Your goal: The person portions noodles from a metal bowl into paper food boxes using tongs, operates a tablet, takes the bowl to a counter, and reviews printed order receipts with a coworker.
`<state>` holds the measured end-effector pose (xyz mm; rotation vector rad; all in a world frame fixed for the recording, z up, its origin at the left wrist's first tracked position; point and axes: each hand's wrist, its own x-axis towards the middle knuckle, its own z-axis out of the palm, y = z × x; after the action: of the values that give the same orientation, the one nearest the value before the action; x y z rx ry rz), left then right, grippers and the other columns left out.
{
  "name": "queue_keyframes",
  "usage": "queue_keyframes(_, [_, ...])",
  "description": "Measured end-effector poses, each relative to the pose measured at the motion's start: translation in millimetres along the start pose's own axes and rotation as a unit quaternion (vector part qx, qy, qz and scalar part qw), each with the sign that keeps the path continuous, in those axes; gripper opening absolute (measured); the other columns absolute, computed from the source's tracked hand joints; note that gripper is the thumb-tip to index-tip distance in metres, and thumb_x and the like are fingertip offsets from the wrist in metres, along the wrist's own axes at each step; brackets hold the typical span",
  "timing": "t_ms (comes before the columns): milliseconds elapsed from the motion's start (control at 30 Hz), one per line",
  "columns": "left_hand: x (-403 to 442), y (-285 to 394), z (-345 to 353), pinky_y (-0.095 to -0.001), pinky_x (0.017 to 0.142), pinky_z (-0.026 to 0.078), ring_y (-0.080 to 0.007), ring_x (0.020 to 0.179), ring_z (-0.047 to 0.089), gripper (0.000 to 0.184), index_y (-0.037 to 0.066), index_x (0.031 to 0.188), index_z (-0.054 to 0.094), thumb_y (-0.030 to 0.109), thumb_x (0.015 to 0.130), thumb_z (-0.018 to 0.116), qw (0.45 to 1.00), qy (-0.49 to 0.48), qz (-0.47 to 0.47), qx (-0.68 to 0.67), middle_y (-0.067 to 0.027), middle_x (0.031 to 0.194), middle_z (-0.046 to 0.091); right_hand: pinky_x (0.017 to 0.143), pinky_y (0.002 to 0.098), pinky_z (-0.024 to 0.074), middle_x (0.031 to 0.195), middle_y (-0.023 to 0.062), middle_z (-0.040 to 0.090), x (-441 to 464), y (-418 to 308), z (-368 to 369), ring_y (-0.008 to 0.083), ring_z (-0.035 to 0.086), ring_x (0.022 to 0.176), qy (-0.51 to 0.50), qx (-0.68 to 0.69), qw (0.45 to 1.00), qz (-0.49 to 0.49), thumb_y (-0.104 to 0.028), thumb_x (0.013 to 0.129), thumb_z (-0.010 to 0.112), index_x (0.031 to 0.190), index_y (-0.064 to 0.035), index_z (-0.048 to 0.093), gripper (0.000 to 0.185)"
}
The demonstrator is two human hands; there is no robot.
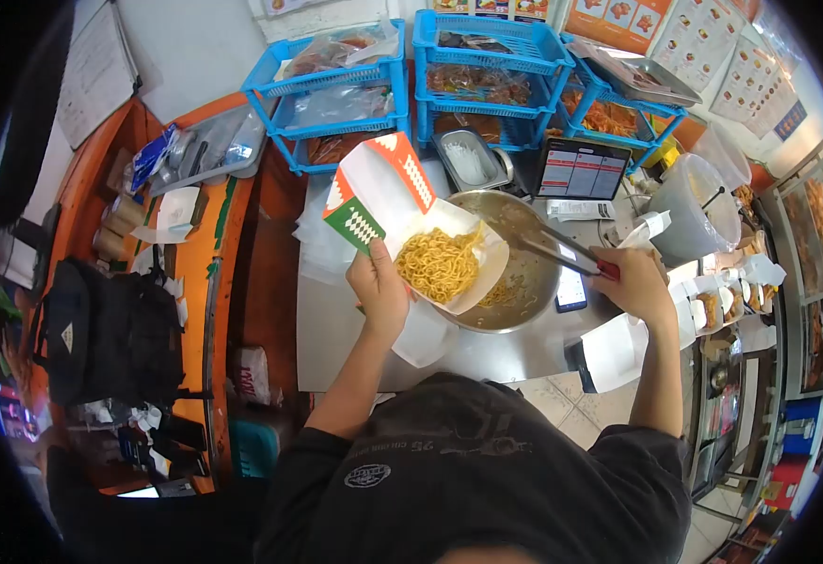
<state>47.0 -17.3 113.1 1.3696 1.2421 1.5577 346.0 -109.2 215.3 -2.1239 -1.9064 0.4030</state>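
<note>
Above a metal counter [334,352] near blue racks [524,56], noodles [440,263] sit in a carton [494,258] right of the left hand [379,289] pinching it; the right hand [637,282] grips tongs [558,250]

The picture is bright in the middle, with a light that looks soft and even. The steel table [336,352] carries a pale shine, and the metal bowl [536,299] shows soft reflections. At upper right, white glare lies on the wall posters [703,42]; the glass case [821,273] also has a bright spot. The dark shirt [468,470] keeps little detail. Wide-lens distortion bends the sides, black surrounds the round view, and small print is too soft to read.
</note>
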Motion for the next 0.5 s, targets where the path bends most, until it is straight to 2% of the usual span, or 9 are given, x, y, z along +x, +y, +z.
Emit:
queue_keyframes(100, [3,2,16,-0.0305,0.063,0.043,-0.0117,0.069,0.053,0.038,-0.007,0.093,0.056,0.024,0.102,0.037,1.000,-0.007,-0.001,-0.030,-0.0082,0.077,0.059,0.063,0.0348,0.0447,0.066,0.0114,0.060,-18,20,17,0.0227,0.057,0.062,-0.026,0.123,0.992,-0.024,-0.015,0.071,0.072,0.105,-0.0056,0.068,0.035])
queue_keyframes(133, [5,0,20,-0.0316,0.060,0.043,-0.0127,0.066,0.054,0.037,-0.007,0.091,0.056,0.023,0.102,0.038,0.999,-0.006,0.035,-0.011,-0.0077,0.071,0.058,0.064,0.0320,0.0447,0.067,0.0112,0.060,-22,21,21,0.0180,0.055,0.064,-0.027,0.112,0.993,-0.015,-0.015,0.071,0.073,0.111,-0.0074,0.067,0.041])
queue_keyframes(167, [6,-3,24,-0.0326,0.058,0.043,-0.0138,0.062,0.054,0.036,-0.006,0.089,0.056,0.022,0.101,0.038,0.998,-0.003,0.070,0.007,-0.0073,0.066,0.057,0.065,0.0303,0.0444,0.072,0.0128,0.062,-27,20,24,0.0181,0.055,0.065,-0.029,0.162,0.986,0.004,-0.014,0.072,0.073,0.111,-0.0065,0.066,0.040])
queue_keyframes(333, [-4,-27,29,-0.0330,0.062,0.044,-0.0157,0.068,0.056,0.034,-0.007,0.093,0.057,0.020,0.101,0.039,0.999,-0.050,-0.011,0.000,-0.0125,0.074,0.062,0.069,0.0298,0.0462,0.079,0.0136,0.064,-39,19,16,0.0178,0.057,0.070,0.089,0.199,0.976,0.026,-0.009,0.074,0.072,0.117,-0.0017,0.062,0.045])
queue_keyframes(433, [-6,-26,35,-0.0340,0.063,0.044,-0.0163,0.069,0.056,0.034,-0.007,0.095,0.058,0.021,0.101,0.039,0.998,-0.047,0.019,0.029,-0.0132,0.076,0.062,0.071,0.0299,0.0473,0.082,0.0147,0.066,-44,1,-13,0.0180,0.060,0.073,0.079,0.177,0.981,0.019,-0.009,0.074,0.073,0.118,-0.0006,0.061,0.047])
queue_keyframes(467, [-6,-24,36,-0.0344,0.064,0.044,-0.0164,0.069,0.056,0.034,-0.007,0.096,0.058,0.021,0.101,0.038,0.997,-0.043,0.035,0.048,-0.0133,0.077,0.062,0.071,0.0304,0.0478,0.084,0.0154,0.066,-46,-5,-20,0.0207,0.062,0.074,0.080,0.183,0.980,0.018,-0.008,0.073,0.073,0.119,-0.0014,0.061,0.048])
queue_keyframes(500, [-4,-25,36,-0.0345,0.064,0.044,-0.0164,0.069,0.056,0.035,-0.007,0.096,0.058,0.021,0.101,0.038,0.998,-0.047,0.015,0.042,-0.0132,0.077,0.062,0.071,0.0303,0.0479,0.084,0.0155,0.066,-49,-9,-25,0.0211,0.062,0.074,0.098,0.170,0.981,0.000,-0.008,0.072,0.073,0.119,-0.0015,0.061,0.049])
